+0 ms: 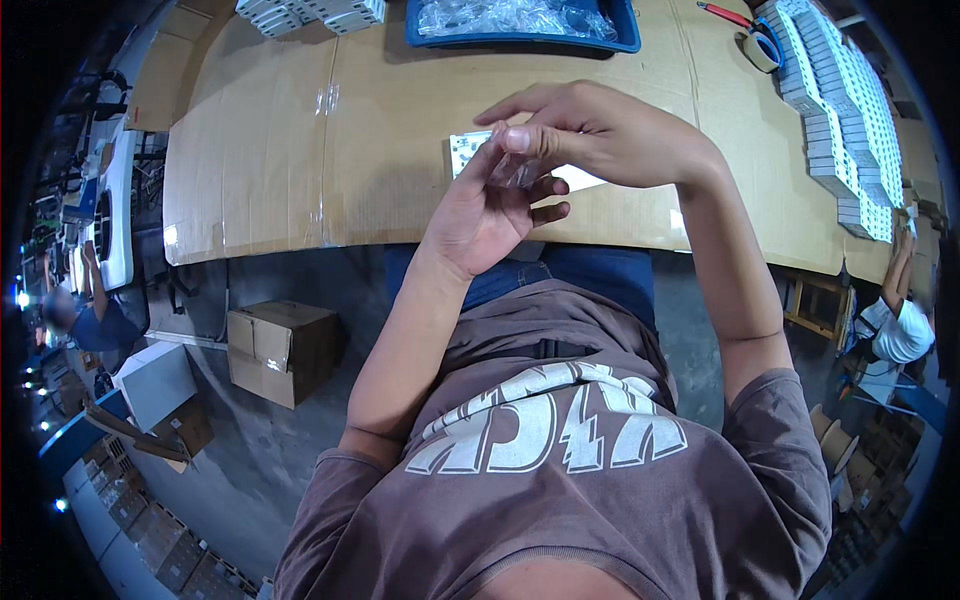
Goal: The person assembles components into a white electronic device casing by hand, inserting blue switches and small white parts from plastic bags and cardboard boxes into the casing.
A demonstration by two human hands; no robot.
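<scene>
Head view. Both hands raised over the near middle of the desk [260, 150], which is faced with cardboard. Left hand [482, 218], palm up: narrow grip, thumb and fingers closed on a clear plastic piece [514, 172]. Right hand [600, 135] arches over from the right, its thumb and finger pinching the same piece at the top. Just beyond, a white printed item [465, 148] lies on the desk, partly hidden by the hands. Far middle: blue tray [425, 41] heaped with clear plastic [520, 18]. Far right: tape roll [762, 50], red-handled tool [725, 13], stacked white boxes [850, 110]. Far left, more white stacks [310, 14].
</scene>
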